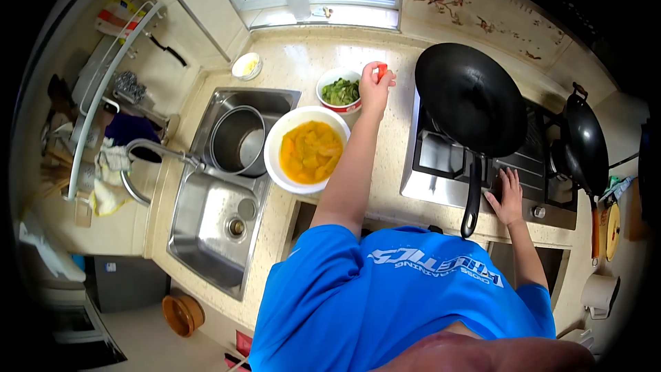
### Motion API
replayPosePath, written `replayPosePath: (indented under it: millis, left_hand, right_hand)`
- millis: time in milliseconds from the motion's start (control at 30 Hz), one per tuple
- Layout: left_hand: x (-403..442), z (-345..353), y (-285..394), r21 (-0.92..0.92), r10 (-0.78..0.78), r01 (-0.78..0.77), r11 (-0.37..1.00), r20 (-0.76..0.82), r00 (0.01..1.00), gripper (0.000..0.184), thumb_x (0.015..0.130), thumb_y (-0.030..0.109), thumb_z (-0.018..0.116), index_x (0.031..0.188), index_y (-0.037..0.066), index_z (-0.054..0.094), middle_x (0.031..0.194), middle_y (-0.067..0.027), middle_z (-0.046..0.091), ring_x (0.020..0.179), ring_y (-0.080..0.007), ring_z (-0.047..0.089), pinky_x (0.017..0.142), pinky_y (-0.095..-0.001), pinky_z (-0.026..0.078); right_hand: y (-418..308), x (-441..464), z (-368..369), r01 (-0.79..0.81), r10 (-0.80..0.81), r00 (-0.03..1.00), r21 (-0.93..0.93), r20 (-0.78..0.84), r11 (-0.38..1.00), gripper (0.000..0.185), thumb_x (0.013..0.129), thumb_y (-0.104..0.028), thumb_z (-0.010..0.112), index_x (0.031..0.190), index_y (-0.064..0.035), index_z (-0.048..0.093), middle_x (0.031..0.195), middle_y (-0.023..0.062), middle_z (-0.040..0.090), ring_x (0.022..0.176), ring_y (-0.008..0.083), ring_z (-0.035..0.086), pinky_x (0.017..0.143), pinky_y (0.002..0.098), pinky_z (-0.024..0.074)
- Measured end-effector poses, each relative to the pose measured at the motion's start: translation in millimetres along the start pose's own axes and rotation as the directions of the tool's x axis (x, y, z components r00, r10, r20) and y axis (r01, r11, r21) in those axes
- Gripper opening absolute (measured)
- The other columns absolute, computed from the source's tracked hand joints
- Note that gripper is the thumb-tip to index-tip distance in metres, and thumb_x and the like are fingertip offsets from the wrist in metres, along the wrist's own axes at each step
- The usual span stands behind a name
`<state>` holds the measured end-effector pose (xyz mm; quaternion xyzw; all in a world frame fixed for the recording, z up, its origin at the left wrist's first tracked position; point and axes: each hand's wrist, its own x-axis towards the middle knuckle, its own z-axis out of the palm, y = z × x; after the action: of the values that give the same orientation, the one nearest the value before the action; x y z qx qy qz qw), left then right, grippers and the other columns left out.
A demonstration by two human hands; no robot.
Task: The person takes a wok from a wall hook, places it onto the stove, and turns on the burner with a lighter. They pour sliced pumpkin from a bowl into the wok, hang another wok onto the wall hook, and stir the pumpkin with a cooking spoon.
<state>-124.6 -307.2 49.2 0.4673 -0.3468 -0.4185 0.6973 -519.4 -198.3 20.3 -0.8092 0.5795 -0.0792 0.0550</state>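
Observation:
My left hand [375,89] is raised over the counter beside a bowl of chopped green vegetables [341,91], its fingers closed on a small red object [382,72]. What kind of thing it is, I cannot make out. Below that forearm stands a large white bowl [274,169] of orange-yellow pieces in liquid. My right hand [508,196] rests with fingers spread on the front of the gas stove [441,189], holding nothing. To its left, the handle of a black frying pan [470,96] points toward me; the pan sits over the left burner.
A steel pot [237,139] stands in the double sink [200,234] at left, near the faucet [165,151]. A small white bowl [246,67] sits at the back corner. Another black wok [585,145] is at the stove's right. A rack [110,96] hangs at far left.

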Motion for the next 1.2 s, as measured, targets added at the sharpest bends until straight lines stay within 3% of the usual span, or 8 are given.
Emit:
replayPosePath:
  millis: [133,200,467,567,667,800,967,1200]
  left_hand:
    - [-66,-1,10,-0.155,-0.061,0.059,0.986,-0.008,0.998,0.021,0.082,0.012,0.054,0.100,0.008,0.045,0.080,-0.0043,0.059,0.067,-0.0091,0.054,0.056,-0.0217,0.041]
    - [-87,-9,0,0.071,0.082,-0.084,0.994,0.030,0.996,0.017,0.082,0.013,0.055,0.095,0.005,0.049,0.077,-0.0025,0.058,0.066,-0.0077,0.052,0.058,-0.0210,0.042]
    - [-188,-24,-22,0.168,-0.254,0.254,0.953,-0.021,0.967,0.011,0.079,0.006,0.058,0.082,0.002,0.048,0.074,-0.0061,0.056,0.070,-0.0142,0.059,0.060,-0.0228,0.049]
    - [-214,-40,-42,-0.289,-0.518,0.513,0.808,0.066,0.853,0.013,0.082,0.002,0.052,0.091,-0.005,0.048,0.089,-0.0133,0.054,0.080,-0.0214,0.057,0.075,-0.0289,0.050]
    - [-236,-35,-27,-0.411,-0.542,0.588,0.696,0.236,0.806,0.017,0.083,0.005,0.051,0.098,-0.002,0.048,0.090,-0.0105,0.054,0.088,-0.0197,0.055,0.083,-0.0333,0.046]
    - [-253,-31,-26,-0.434,-0.462,0.600,0.672,0.387,0.798,0.015,0.084,0.008,0.050,0.099,0.003,0.050,0.091,-0.0064,0.055,0.090,-0.0171,0.053,0.085,-0.0344,0.044]
    - [-255,-20,-27,0.178,-0.430,0.405,0.897,0.141,0.892,0.015,0.084,0.013,0.052,0.098,0.011,0.051,0.086,-0.0009,0.056,0.088,-0.0109,0.053,0.068,-0.0233,0.040]
    - [-247,-20,-31,0.033,-0.317,0.316,0.948,0.140,0.938,0.008,0.084,0.015,0.050,0.084,0.007,0.049,0.073,0.0006,0.053,0.065,-0.0050,0.045,0.055,-0.0187,0.032]
  right_hand:
    - [5,-2,6,0.052,-0.052,0.999,0.030,-0.013,0.998,0.073,0.072,-0.048,0.056,0.126,-0.0035,0.035,0.133,0.0161,0.028,0.127,0.0344,0.018,0.100,0.0467,0.0196]
    - [10,-2,12,0.069,-0.067,0.995,0.021,-0.069,0.997,0.073,0.072,-0.048,0.057,0.125,-0.0034,0.035,0.133,0.0161,0.029,0.126,0.0343,0.019,0.100,0.0458,0.0202]
    - [14,-4,16,0.114,-0.112,0.982,0.006,-0.151,0.993,0.072,0.072,-0.048,0.057,0.124,-0.0024,0.037,0.130,0.0175,0.034,0.124,0.0345,0.025,0.098,0.0449,0.0238]
    - [16,-5,17,0.102,-0.099,0.984,0.011,-0.149,0.995,0.072,0.072,-0.049,0.057,0.124,-0.0030,0.037,0.130,0.0176,0.033,0.124,0.0342,0.024,0.098,0.0453,0.0237]
    - [19,-5,20,0.097,-0.093,0.983,0.018,-0.155,0.995,0.073,0.072,-0.049,0.057,0.125,-0.0035,0.036,0.130,0.0178,0.033,0.123,0.0345,0.025,0.098,0.0460,0.0236]
    - [15,-5,12,0.002,-0.001,0.999,0.019,-0.037,1.000,0.075,0.072,-0.054,0.054,0.126,-0.0056,0.035,0.133,0.0174,0.029,0.127,0.0341,0.018,0.098,0.0510,0.0206]
    - [3,-1,6,-0.003,0.002,0.999,0.014,0.034,1.000,0.079,0.070,-0.057,0.054,0.127,-0.0052,0.035,0.133,0.0163,0.029,0.128,0.0325,0.016,0.099,0.0521,0.0203]
    - [-3,-2,12,0.001,-0.002,1.000,-0.113,-0.007,0.994,0.084,0.067,-0.060,0.055,0.126,-0.0041,0.035,0.132,0.0149,0.032,0.127,0.0299,0.020,0.099,0.0500,0.0214]
